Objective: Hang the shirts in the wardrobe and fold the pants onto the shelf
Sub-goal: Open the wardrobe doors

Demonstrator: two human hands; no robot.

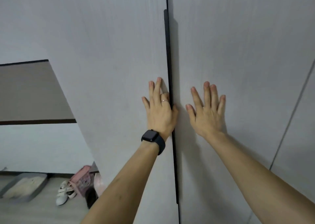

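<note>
Fingers on both hands straight, spread, gripping nothing. Left to right: floor bit far left w/ 1 grey bin, 2 white shoes, 1 pink bag. wardrobe dead ahead, fills view, 2 doors shut. left hand flat on left door, 1 black watch, 1 ring, thumb lapping over 1 black handle strip. right hand flat on right door. 1 more panel far right.

Lower left: white shoes stand on the floor beside a pink bag; farther left, a grey tray holds pale contents.
</note>
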